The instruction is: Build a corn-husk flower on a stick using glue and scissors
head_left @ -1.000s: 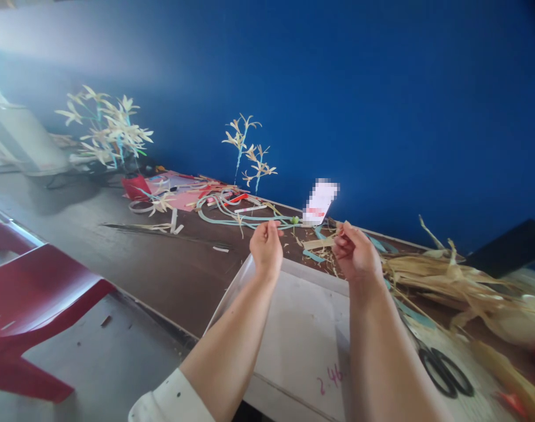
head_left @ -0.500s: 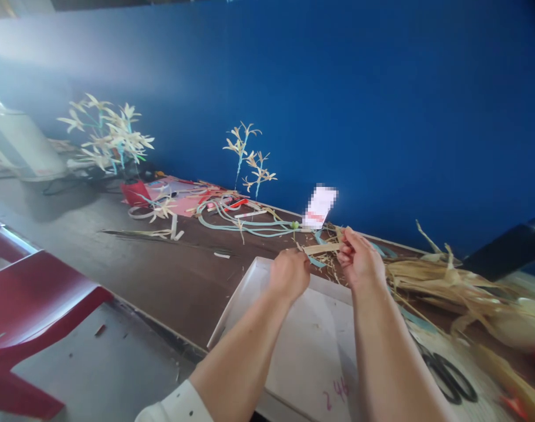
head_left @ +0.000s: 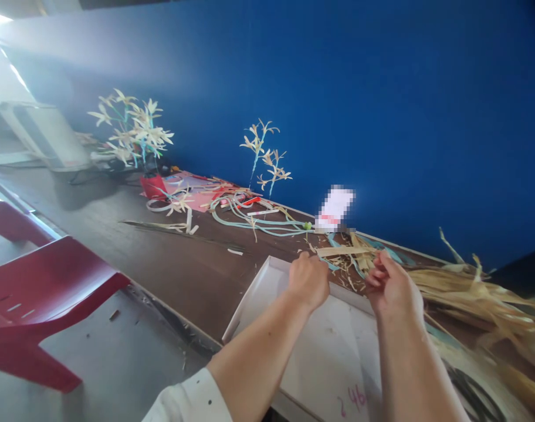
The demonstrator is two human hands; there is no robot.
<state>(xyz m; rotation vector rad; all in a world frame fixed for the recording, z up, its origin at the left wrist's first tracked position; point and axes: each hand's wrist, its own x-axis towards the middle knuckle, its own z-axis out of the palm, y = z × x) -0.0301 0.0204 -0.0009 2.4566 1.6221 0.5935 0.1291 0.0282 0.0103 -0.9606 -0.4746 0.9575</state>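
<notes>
My left hand [head_left: 309, 278] is closed in a pinch on one end of a pale dried husk strip [head_left: 344, 251], which runs flat to the right above the far rim of a white tray [head_left: 267, 281]. Just right of the strip's other end, my right hand [head_left: 393, 284] has its fingers curled and partly apart. Whether it touches the strip I cannot tell. Both hands hover over the tray's far edge, on a dark brown table [head_left: 183, 269].
A heap of dried husks [head_left: 474, 293] lies to the right, scissors [head_left: 478, 387] blurred below it. Husk flowers stand in a red pot [head_left: 153, 186], more flowers [head_left: 267, 158] against the blue wall. Light blue cords [head_left: 250, 217] and scraps litter the table. Red chair [head_left: 43, 293] at left.
My left hand moved right and took hold of the strip's end. My right hand has slid right and lower, away from the strip. The view shifted so the scene sits further right.
</notes>
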